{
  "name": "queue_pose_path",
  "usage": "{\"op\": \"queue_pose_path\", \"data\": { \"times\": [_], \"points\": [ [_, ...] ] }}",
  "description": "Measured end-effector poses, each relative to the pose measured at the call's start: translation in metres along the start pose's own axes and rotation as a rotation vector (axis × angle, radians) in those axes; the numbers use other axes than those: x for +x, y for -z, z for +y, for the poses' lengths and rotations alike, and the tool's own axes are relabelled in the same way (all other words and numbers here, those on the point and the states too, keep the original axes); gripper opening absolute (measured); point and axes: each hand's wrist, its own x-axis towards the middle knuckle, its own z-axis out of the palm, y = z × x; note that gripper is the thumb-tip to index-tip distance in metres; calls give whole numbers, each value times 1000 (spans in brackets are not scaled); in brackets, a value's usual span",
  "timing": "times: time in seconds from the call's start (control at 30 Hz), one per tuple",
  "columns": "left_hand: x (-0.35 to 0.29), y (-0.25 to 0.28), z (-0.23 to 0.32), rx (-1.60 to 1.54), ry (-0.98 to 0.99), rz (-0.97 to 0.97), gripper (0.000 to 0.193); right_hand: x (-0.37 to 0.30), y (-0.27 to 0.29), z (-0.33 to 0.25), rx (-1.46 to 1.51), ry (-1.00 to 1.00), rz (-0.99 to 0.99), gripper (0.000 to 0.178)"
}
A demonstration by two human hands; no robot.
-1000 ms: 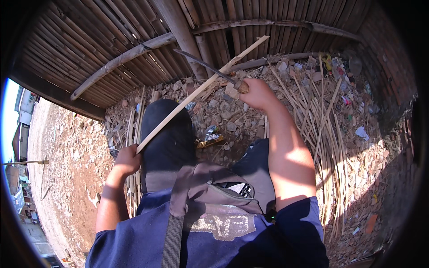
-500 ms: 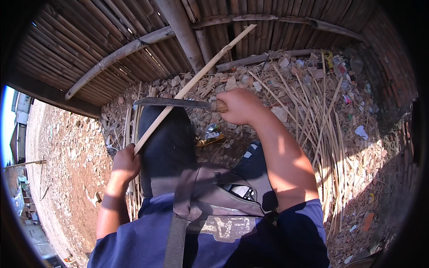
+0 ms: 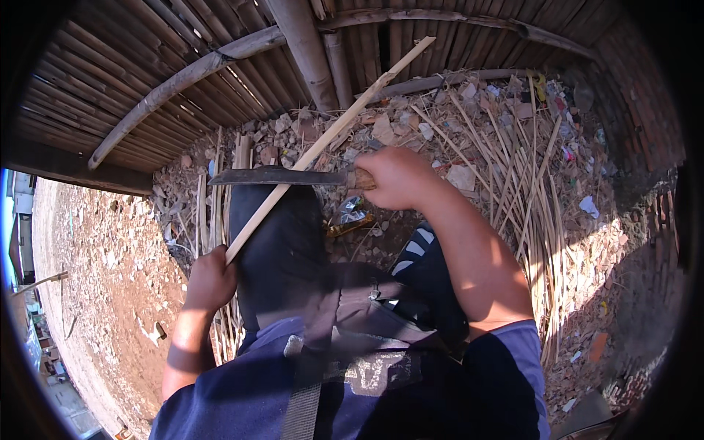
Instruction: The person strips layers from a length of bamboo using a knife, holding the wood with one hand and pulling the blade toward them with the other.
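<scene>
My left hand point(image 3: 213, 281) is closed around the lower end of a long pale bamboo strip point(image 3: 334, 132), which slants up and away to the right across my dark-clad knee. My right hand point(image 3: 396, 177) grips the wooden handle of a machete point(image 3: 253, 176). Its dark blade points left and lies across the strip, over the knee. The two appear to touch where they cross. The strip's far end shows a notched, slimmer stretch near its tip.
Many split bamboo strips point(image 3: 539, 220) lie in a pile on my right, and more strips point(image 3: 207, 213) lie left of the knee. Rubble and litter cover the ground, with a shiny wrapper point(image 3: 352, 214) by my leg. A bamboo wall point(image 3: 242, 73) with a post point(image 3: 304, 51) stands ahead.
Both hands have shifted slightly, and the blade has tilted nearly level, its tip a little lower and farther left. The strip stays in the left hand. The view has moved a little.
</scene>
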Motion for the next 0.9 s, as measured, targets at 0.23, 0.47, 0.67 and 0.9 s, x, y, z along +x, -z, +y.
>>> {"op": "queue_pose_path", "data": {
  "times": [0.23, 0.47, 0.67, 0.9],
  "points": [
    [-3, 3, -8, 42, -41, -40, 12, 18, -10, 8, 95, 46, -22, 31],
    [1, 2, -15, 30, -58, -76, 20, 17, -7, -2, 108, -221, 74, 35],
    [4, -5, -12, 0, -42, -99, 17, 23, -23, 6, 129, -132, -53, 34],
    [3, -6, -22, -71, -38, -64, 11, 15, -14, -23, 57, -56, 62, 27]
  ]
}}
